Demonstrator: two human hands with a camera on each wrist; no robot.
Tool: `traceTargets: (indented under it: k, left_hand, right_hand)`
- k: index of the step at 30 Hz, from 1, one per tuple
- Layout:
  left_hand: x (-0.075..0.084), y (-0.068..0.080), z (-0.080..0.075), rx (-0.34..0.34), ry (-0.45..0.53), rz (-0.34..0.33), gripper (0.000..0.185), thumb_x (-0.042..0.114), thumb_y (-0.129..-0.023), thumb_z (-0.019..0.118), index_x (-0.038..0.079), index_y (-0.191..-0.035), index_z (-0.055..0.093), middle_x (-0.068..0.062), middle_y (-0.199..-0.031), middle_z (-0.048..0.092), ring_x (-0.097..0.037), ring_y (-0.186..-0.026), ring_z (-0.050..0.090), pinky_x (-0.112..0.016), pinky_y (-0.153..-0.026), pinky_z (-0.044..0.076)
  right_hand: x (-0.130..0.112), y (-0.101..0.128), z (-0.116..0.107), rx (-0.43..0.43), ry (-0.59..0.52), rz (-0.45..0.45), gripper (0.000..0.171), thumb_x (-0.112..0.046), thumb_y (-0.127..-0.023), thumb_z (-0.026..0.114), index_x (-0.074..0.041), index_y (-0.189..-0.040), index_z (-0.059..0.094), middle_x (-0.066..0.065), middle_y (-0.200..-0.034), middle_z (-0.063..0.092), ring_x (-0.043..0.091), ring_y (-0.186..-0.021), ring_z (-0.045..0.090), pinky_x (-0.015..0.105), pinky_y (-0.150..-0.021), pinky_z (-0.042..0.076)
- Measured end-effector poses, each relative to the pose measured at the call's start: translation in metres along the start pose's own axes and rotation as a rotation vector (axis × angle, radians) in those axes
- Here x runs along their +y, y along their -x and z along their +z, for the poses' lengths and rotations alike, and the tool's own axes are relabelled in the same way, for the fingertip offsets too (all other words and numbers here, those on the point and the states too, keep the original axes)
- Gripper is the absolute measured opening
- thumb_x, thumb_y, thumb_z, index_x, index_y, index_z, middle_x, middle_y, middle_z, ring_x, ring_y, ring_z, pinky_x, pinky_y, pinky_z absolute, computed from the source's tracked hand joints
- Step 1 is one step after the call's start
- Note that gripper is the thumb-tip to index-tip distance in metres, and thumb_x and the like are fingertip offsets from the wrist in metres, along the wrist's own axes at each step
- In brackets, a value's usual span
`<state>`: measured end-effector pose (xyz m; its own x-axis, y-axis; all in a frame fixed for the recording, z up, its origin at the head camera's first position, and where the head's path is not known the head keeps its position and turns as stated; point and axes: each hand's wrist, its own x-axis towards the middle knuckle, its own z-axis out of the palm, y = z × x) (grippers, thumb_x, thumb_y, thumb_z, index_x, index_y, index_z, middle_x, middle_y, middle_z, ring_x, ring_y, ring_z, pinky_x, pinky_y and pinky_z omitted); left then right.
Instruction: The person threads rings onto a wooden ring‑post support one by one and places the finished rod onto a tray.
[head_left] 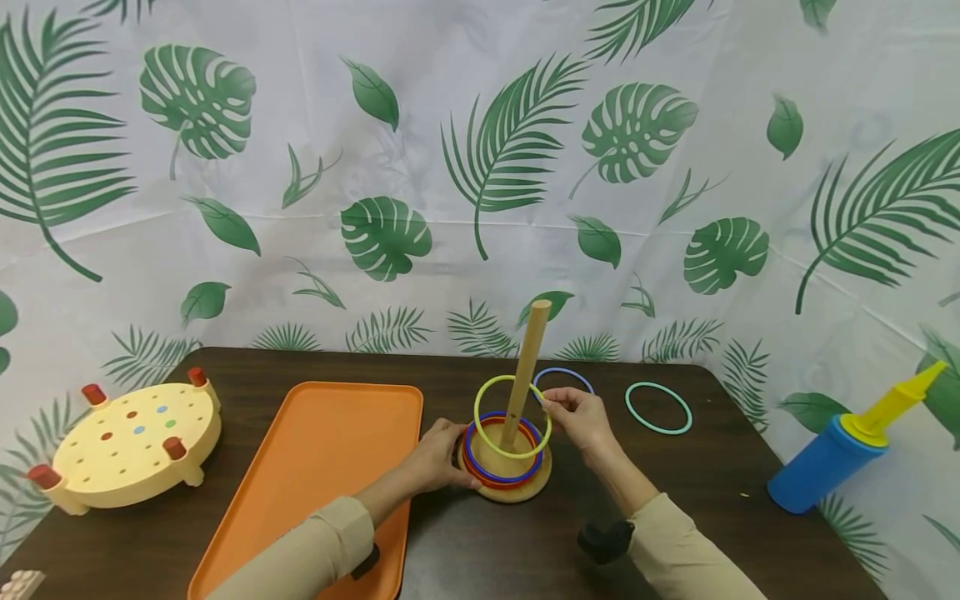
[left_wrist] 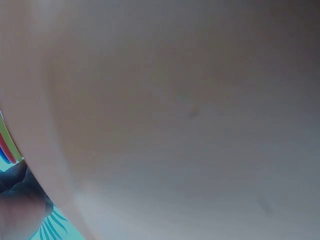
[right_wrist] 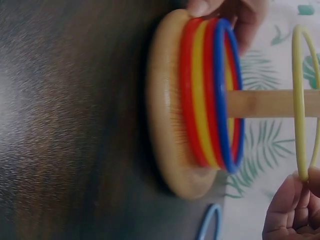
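Fingers of the right hand (head_left: 585, 423): pinching the yellow ring (right_wrist: 298, 70), holding it round the wooden peg (right_wrist: 260, 104), above the stacked rings (right_wrist: 218, 85). Left hand (head_left: 438, 460): gripping the wooden base (right_wrist: 162, 90). Careful now: if released on a tilt, liable to snag the peg or settle lopsided!

Long sleeves, light khaki, both arms. Left sleeve (head_left: 300, 546): creased cloth, cuff (head_left: 352, 517) loose at the wrist. Right sleeve (head_left: 686, 550) matches, wrinkled along its length. Small dark piece (head_left: 366, 562) by the left cuff; larger black, rounded lump (head_left: 606, 542) beside the right. Left hand (head_left: 437, 458), right hand (head_left: 581, 423) bare.
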<state>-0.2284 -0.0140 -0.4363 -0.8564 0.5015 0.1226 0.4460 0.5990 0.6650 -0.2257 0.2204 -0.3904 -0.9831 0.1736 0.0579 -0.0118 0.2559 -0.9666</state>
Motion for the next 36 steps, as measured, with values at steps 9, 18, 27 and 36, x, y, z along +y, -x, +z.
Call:
traceTargets:
  k: [9, 18, 27, 36]
  left_hand:
    - [0.0, 0.0, 0.0, -0.016, -0.003, -0.007, 0.08, 0.025, -0.064, 0.088, -0.007, -0.127, 0.051, -0.015, -0.112, 0.05, -0.026, -0.1, 0.049, -0.043, -0.088, 0.044]
    - [-0.001, 0.0, 0.001, -0.019, -0.007, 0.002, 0.08, 0.025, -0.065, 0.087, -0.009, -0.127, 0.051, -0.017, -0.113, 0.05, -0.027, -0.101, 0.049, -0.044, -0.089, 0.043]
    - [0.0, 0.0, 0.0, -0.006, -0.007, 0.007, 0.078, 0.025, -0.063, 0.088, -0.009, -0.124, 0.052, -0.016, -0.111, 0.05, -0.028, -0.1, 0.05, -0.044, -0.088, 0.044]
    - [-0.001, -0.001, 0.0, -0.017, 0.007, -0.01, 0.078, 0.025, -0.064, 0.088, -0.008, -0.125, 0.052, -0.017, -0.112, 0.05, -0.029, -0.102, 0.049, -0.045, -0.09, 0.044]
  right_hand:
    - [0.015, -0.001, 0.005, -0.029, 0.065, 0.063, 0.018, 0.001, -0.088, 0.061, 0.014, -0.101, 0.063, 0.005, -0.076, 0.061, 0.009, -0.066, 0.055, 0.032, -0.062, 0.054]
    - [0.022, -0.003, 0.009, -0.042, 0.081, 0.072, 0.017, 0.002, -0.086, 0.061, 0.014, -0.099, 0.063, 0.005, -0.074, 0.062, 0.009, -0.062, 0.056, 0.03, -0.059, 0.053]
    - [0.024, -0.003, 0.012, -0.05, 0.07, 0.085, 0.017, 0.002, -0.086, 0.063, 0.014, -0.098, 0.064, 0.01, -0.075, 0.064, 0.013, -0.062, 0.058, 0.027, -0.056, 0.052]
    - [0.026, -0.002, 0.014, -0.041, 0.082, 0.09, 0.016, 0.002, -0.085, 0.063, 0.013, -0.096, 0.065, 0.014, -0.078, 0.065, 0.011, -0.06, 0.057, 0.025, -0.054, 0.05]
